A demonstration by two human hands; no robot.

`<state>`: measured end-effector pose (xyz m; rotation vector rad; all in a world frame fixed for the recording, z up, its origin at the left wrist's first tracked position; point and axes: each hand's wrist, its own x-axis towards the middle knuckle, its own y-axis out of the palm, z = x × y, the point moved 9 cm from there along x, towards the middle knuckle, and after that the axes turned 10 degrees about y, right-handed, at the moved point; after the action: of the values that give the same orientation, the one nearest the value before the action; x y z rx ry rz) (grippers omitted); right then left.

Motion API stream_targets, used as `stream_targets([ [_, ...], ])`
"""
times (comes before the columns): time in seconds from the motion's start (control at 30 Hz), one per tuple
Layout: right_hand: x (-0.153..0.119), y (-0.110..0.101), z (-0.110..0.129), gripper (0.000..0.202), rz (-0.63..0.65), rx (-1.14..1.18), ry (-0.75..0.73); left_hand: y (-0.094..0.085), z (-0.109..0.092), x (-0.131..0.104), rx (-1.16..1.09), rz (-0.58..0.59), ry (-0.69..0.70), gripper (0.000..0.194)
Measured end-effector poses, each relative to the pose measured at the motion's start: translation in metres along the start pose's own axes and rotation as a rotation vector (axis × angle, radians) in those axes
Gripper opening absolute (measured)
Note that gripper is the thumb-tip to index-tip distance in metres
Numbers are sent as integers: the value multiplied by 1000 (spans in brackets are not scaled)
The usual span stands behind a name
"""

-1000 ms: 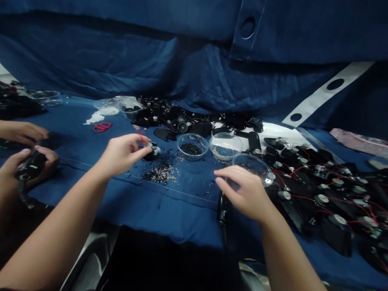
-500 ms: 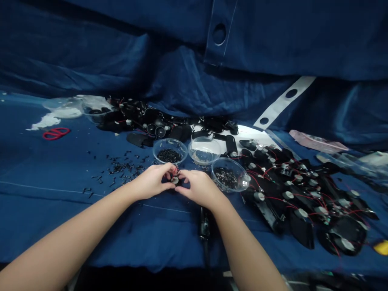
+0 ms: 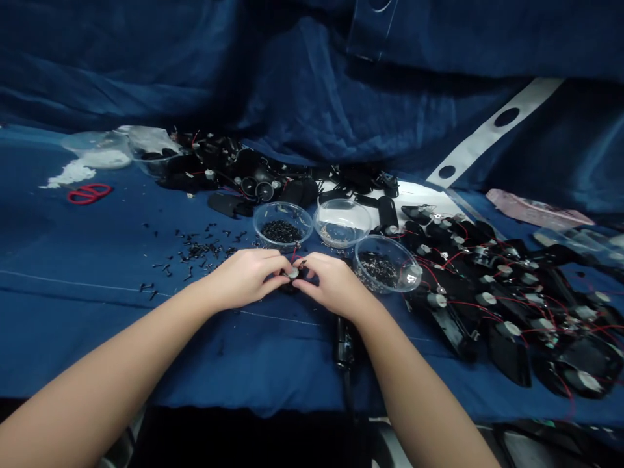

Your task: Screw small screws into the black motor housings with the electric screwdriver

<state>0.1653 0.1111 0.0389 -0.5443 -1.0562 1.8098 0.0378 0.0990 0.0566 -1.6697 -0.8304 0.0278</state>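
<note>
Between my two hands is a small silver, motor-like part (image 3: 292, 273) with a red wire sticking up and dark plastic around it. My left hand (image 3: 251, 278) pinches it from the left, thumb and fingers pressed together. From the right, my right hand (image 3: 331, 284) has its fingertips on the same piece. Much of the part is hidden by the fingers. Just beyond the hands stands a clear bowl of black screws (image 3: 281, 231). A dark, corded tool, perhaps an electric screwdriver (image 3: 344, 348), lies beside my right wrist.
Another clear bowl (image 3: 342, 224) and a bowl of small dark pieces (image 3: 379, 268) stand behind my right hand. Loose black screws (image 3: 199, 250) are scattered left. Wired black housings (image 3: 507, 351) crowd the right side. Red-handled scissors (image 3: 90, 194) lie far left on blue cloth (image 3: 97, 253).
The camera view has tilted down and swung slightly left. My left fingers have closed in more around the small part, which looks turned a little. Both hands stay together on it.
</note>
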Motion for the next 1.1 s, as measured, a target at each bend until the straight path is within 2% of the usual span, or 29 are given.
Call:
stream_targets([
  [0.23,-1,-2,0,24,-5,4,20,-12,14,-5,-129,-9,-93,14],
  [0.37,-1,-3,0,24,-4,15,27,-10,16,-4,-170,-46,-123,17],
  [0.63,-2,-5,2,26,-15,40,17,-2,20,-2,-100,-155,-202,22],
  [0.77,-1,-6,2,29,-18,79,41,1,20,-1,-112,-133,-165,22],
  [0.93,-1,-6,3,21,-17,64,35,8,22,-2,-98,-94,-110,32],
  [1.1,1,-7,3,16,-29,76,36,16,28,-2,-73,-62,-124,28],
])
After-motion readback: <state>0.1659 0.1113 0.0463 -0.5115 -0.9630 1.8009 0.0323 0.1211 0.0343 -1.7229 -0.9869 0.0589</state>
